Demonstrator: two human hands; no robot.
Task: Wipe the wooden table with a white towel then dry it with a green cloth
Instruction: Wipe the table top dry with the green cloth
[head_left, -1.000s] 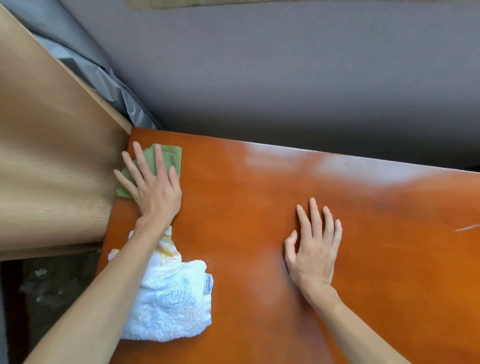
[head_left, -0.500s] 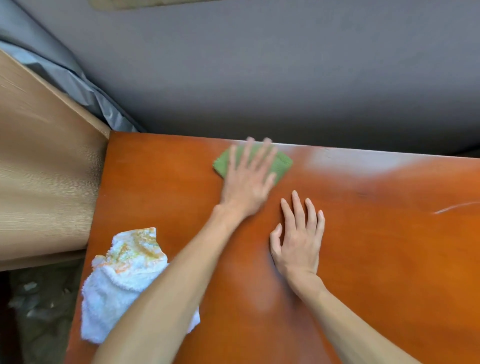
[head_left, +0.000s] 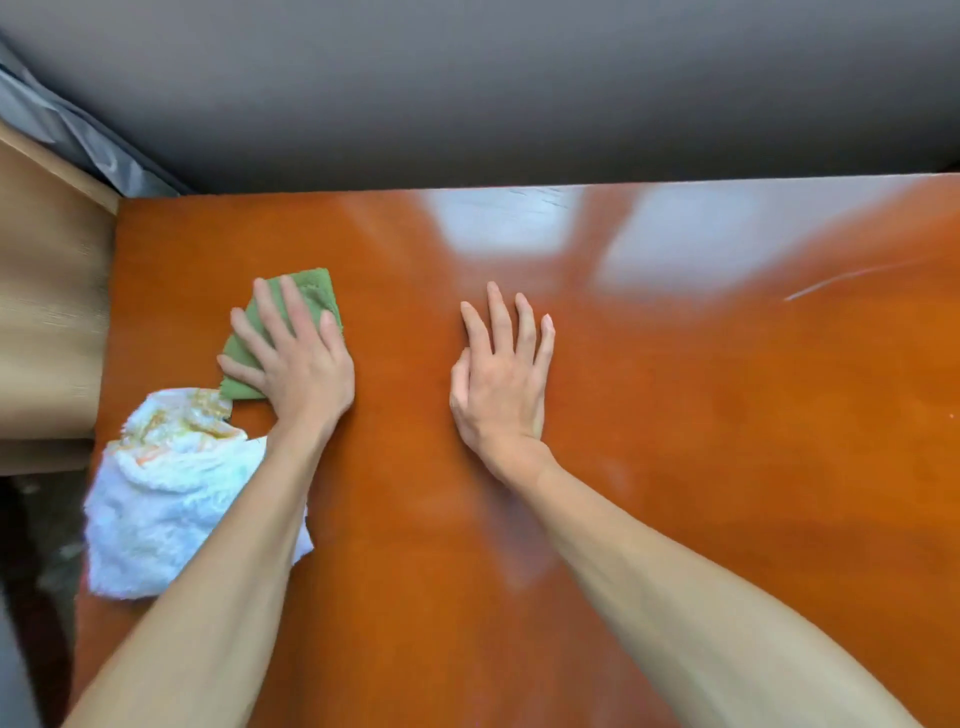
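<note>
The glossy orange-brown wooden table (head_left: 701, 441) fills most of the view. My left hand (head_left: 296, 353) lies flat with straight fingers on the green cloth (head_left: 317, 291), pressing it to the tabletop left of centre. A crumpled white towel (head_left: 161, 499) with orange-yellow print sits at the table's near left edge, partly under my left forearm and touching the cloth's near corner. My right hand (head_left: 504, 374) rests flat on the bare wood at the middle, fingers spread and holding nothing.
A grey wall (head_left: 519, 88) runs along the table's far edge. A tan wooden panel (head_left: 47, 312) stands against the left edge, with grey plastic sheeting (head_left: 78, 140) behind it. A thin pale scratch (head_left: 831, 283) marks the wood at right.
My left hand has slid the green cloth from the far middle edge back toward me and to the left, near the white towel. My right hand stays flat on the table.
</note>
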